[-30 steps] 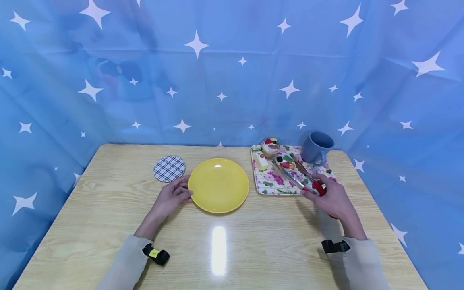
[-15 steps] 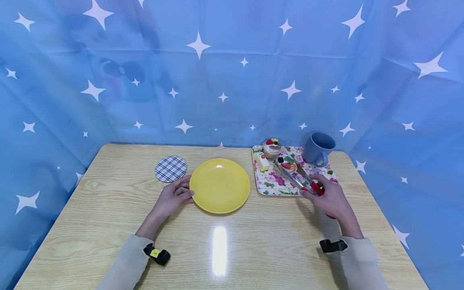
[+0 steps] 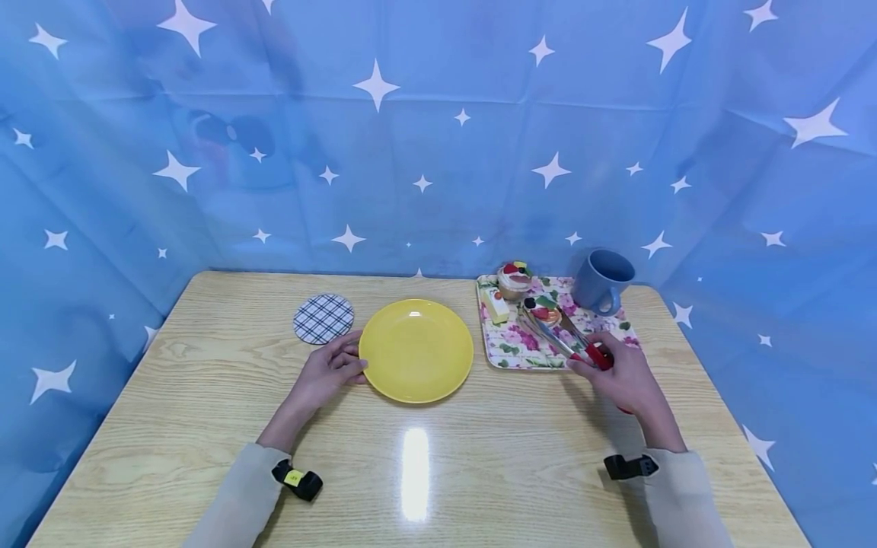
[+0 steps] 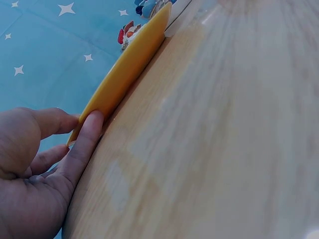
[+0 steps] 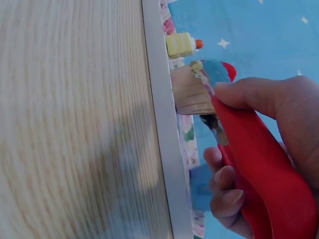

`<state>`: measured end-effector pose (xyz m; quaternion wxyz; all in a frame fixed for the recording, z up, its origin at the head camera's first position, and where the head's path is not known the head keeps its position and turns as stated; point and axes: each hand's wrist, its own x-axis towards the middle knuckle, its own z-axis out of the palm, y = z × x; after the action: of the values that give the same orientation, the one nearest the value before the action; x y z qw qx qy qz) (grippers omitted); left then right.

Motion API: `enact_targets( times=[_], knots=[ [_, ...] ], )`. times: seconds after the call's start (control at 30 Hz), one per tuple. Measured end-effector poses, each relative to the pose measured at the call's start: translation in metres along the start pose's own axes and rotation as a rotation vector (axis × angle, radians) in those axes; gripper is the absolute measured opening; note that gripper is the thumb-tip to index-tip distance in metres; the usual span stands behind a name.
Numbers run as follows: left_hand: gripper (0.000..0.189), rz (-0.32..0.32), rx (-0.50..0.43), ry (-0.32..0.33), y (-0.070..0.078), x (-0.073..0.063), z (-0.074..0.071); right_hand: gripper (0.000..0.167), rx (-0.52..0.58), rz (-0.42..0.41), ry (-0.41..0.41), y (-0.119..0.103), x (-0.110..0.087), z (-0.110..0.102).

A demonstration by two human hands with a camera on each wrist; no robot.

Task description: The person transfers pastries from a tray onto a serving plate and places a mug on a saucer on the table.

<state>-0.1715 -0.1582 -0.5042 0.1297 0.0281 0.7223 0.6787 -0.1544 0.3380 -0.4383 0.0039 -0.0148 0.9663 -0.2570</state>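
My left hand (image 3: 327,373) pinches the left rim of a yellow plate (image 3: 416,350) that lies on the table. In the left wrist view, thumb and fingertips sit on either side of the plate's edge (image 4: 122,74). My right hand (image 3: 625,379) grips tongs by their red handles (image 5: 264,164), over the front right of a floral tray (image 3: 505,356). The tongs' metal arms reach to either side of a small fruit tart (image 3: 546,312) on the tray. Whether they press on the tart cannot be made out.
A cupcake (image 3: 513,283) and a yellow cake slice (image 3: 495,306) sit on the tray's left side. At its back right stands a blue mug (image 3: 600,283). A checked round coaster (image 3: 323,318) lies left of the plate. Behind the table hangs a starry blue cloth (image 3: 438,152).
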Motion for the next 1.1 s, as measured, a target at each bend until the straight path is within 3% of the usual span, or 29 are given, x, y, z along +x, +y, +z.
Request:
enact_targets(
  times=[0.3,1.1],
  knots=[
    [0.061,-0.006,-0.004,0.005,0.0004,0.0000,0.0005,0.062,0.003,0.013,-0.007,-0.0007,-0.0008,0.0004],
    [0.061,0.003,0.014,0.008,0.0023,-0.0006,-0.0002,0.052,-0.002,-0.061,0.055,-0.0090,-0.0046,-0.0081]
  ],
)
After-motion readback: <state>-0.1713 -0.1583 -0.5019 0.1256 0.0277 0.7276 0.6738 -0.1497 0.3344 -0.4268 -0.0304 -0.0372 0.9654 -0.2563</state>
